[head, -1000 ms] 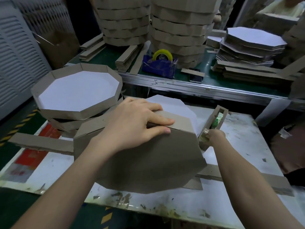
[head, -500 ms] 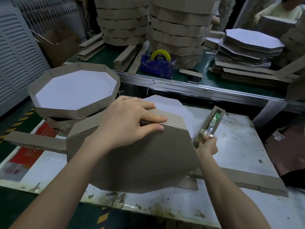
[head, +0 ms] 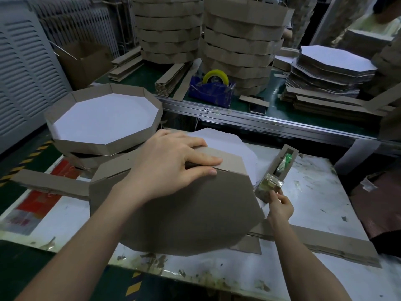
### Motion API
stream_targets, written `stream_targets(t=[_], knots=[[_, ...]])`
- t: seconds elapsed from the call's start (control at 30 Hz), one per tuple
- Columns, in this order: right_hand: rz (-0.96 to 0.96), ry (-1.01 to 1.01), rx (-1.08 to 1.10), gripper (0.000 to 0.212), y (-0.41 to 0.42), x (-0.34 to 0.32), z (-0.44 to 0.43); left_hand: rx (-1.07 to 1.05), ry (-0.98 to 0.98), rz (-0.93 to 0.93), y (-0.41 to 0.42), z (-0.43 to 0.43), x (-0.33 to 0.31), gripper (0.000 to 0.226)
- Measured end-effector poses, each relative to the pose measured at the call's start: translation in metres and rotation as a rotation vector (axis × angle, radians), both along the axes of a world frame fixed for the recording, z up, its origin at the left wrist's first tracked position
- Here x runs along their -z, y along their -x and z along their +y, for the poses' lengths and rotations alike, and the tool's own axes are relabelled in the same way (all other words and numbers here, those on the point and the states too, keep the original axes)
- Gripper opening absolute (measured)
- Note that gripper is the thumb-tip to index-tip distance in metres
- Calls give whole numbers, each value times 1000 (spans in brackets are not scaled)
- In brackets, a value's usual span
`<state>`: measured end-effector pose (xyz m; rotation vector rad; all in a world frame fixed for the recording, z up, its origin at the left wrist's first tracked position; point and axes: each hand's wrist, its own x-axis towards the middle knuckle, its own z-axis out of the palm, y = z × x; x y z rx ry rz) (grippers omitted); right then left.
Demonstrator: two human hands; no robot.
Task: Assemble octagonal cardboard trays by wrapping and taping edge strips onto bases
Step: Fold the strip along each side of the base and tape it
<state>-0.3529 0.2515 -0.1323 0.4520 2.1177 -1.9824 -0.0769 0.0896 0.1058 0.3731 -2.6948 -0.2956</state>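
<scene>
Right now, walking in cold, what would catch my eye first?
The big brown octagonal cardboard tray tilted up at centre, the left hand pressing its edge strip down. Right of it, the right hand pinches a narrow cardboard tape holder. Behind, tall stacks of brown cardboard trays tower on the green bench.

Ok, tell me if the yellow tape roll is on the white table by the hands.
No, the yellow tape roll sits in a blue dispenser on the green bench farther back.
</scene>
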Motion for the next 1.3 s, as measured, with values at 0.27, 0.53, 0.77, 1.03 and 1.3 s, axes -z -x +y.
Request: stream_targets(t=[0.27, 0.53, 0.77, 1.03, 1.3], knots=[[39, -50, 99, 10, -20, -26, -22, 2, -50, 33, -15, -14, 7, 37], [263, -81, -491, 23, -57, -130, -82, -30, -142, 115, -42, -32, 15, 30], [303, -213, -783, 81, -93, -225, -96, 33, -149, 107, -68, -36, 15, 35], [177, 246, -952, 22, -170, -275, -93, 138, -121, 59, -83, -44, 18, 52], [142, 192, -940, 24, -218, -274, -67, 166, -108, 50, -86, -47, 24, 82]])
